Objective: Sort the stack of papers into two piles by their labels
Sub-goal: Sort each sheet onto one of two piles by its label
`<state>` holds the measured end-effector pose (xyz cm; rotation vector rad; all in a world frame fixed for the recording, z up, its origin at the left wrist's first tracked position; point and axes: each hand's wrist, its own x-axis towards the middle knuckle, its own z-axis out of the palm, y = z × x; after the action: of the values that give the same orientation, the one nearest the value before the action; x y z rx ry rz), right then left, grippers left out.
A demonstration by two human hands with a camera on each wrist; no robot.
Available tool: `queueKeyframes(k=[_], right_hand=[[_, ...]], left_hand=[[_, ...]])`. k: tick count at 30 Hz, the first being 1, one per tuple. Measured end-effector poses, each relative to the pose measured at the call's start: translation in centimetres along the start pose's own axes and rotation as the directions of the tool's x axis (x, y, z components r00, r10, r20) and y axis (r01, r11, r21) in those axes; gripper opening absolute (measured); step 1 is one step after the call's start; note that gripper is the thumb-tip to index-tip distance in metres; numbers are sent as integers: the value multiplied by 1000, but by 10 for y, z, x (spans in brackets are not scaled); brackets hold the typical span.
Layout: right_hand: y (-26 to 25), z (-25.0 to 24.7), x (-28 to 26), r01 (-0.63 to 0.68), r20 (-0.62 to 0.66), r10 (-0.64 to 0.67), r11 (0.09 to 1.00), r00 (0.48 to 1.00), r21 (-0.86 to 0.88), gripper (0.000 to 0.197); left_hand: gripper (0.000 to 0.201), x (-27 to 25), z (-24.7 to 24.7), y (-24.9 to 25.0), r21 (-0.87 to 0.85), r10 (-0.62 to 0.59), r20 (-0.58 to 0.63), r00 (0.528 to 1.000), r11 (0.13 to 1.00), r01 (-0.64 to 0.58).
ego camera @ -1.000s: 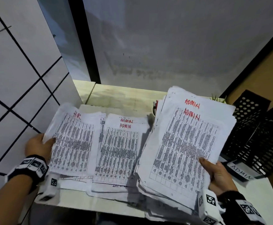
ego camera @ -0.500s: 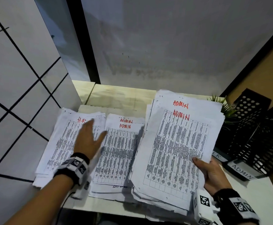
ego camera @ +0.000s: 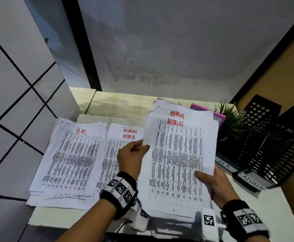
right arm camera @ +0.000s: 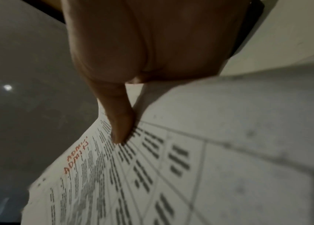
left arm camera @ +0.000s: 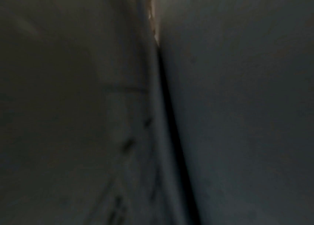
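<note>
Two sorted piles on worktop's left half: HR pile (ego camera: 69, 159), ADMIN pile (ego camera: 120, 145), long axes front-to-back. Left hand (ego camera: 131, 158) pinches top ADMIN sheet (ego camera: 177, 161); right hand (ego camera: 214, 184) grips unsorted stack (ego camera: 174, 211), right-front.

Office: desk (ego camera: 273, 206), labelled file trays (ego camera: 273, 154), printed forms (ego camera: 69, 161).

On the pale wooden desk (ego camera: 118, 105), the printed paper pile marked HR (ego camera: 69, 163) lies left of the flat paper pile marked ADMIN (ego camera: 114, 154). Right of that ADMIN pile is the held sheaf of printed sheets (ego camera: 179, 163); further right stand the black perforated metal trays (ego camera: 273, 145), with the small green potted plant (ego camera: 230, 119) behind the sheaf.
</note>
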<state>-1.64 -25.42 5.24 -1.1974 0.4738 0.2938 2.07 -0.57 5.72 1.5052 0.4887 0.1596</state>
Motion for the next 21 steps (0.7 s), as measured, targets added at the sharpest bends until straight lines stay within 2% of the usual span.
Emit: queueKeyframes(k=[2, 4, 6, 8, 10, 12, 15, 17, 20, 21], right_hand=[[3, 1, 0, 12, -22, -12, 1000, 1000, -13, 65], [6, 1, 0, 14, -28, -15, 1000, 1000, -16, 51], [8, 1, 1, 8, -27, -9, 999, 1000, -35, 39], [9, 0, 2, 1, -26, -2, 999, 1000, -47, 36], [8, 0, 3, -2, -30, 0, 999, 1000, -53, 37], [7, 0, 4, 1, -40, -3, 999, 999, -48, 36], [8, -1, 6, -2, -49, -1, 998, 999, -63, 35], [9, -1, 7, 2, -47, -6, 997, 999, -83, 37], [9, 0, 6, 7, -59, -15, 991, 998, -135, 39], [8, 1, 6, 8, -62, -17, 989, 998, -146, 38]], left_hand=[[33, -1, -3, -5, 11, 6, 13, 1000, 1000, -6], [38, -5, -6, -8, 36, 41, 40, 998, 998, -43], [39, -11, -11, -10, 101, 193, 70, 979, 975, -199], [44, -16, -17, -12, 117, 388, 108, 915, 909, -400], [47, -22, -17, -16, 97, 512, 179, 840, 841, -532], [38, -32, -16, -16, 73, 540, 286, 792, 812, -580], [19, -43, -15, -12, 105, 481, 429, 765, 814, -571], [20, -45, -14, -7, 174, 404, 487, 775, 824, -539], [27, -39, -7, -4, 123, 195, 364, 911, 959, -255], [31, -34, -5, -2, 125, 132, 309, 942, 976, -177]])
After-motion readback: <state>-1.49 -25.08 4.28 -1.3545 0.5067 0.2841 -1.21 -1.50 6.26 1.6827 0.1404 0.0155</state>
